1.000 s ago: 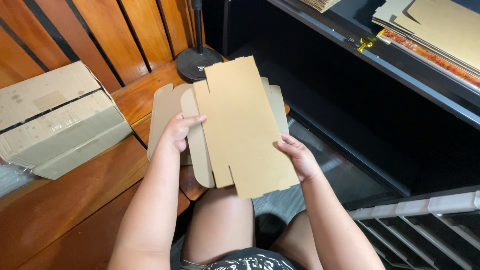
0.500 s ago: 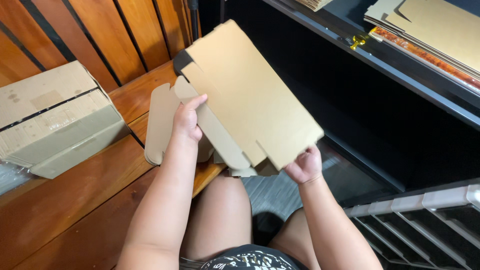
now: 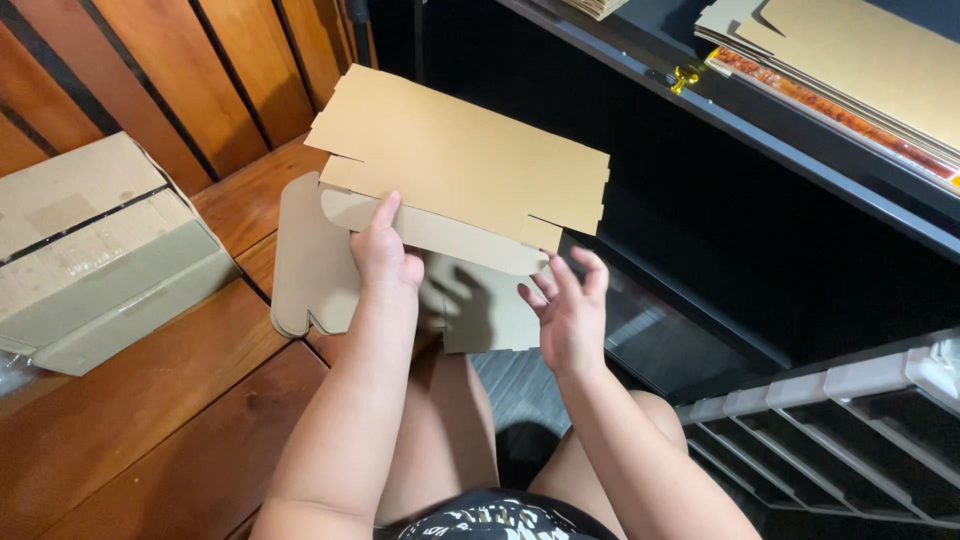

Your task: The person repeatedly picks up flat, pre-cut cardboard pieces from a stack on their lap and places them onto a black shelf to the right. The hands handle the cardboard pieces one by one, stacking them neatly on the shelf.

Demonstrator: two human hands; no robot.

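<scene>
**Flat box blank, one hand on, one hand off**

While the left hand [image 3: 385,255] pinches the flat die-cut cardboard box blank [image 3: 465,170] near its lower edge, grip closed on the panel with the thumb on top, the right hand [image 3: 568,310] floats just under the blank's right corner, fingers spread and holding nothing. The blank sits tilted in the air above the lap, over the edge of the wooden bench [image 3: 150,440]. I'd say to fold it well, keep the left grip close to a crease and get the right one under the far flap so the panel doesn't twist. A taped cardboard carton [image 3: 95,250] sits well to the left.
</scene>
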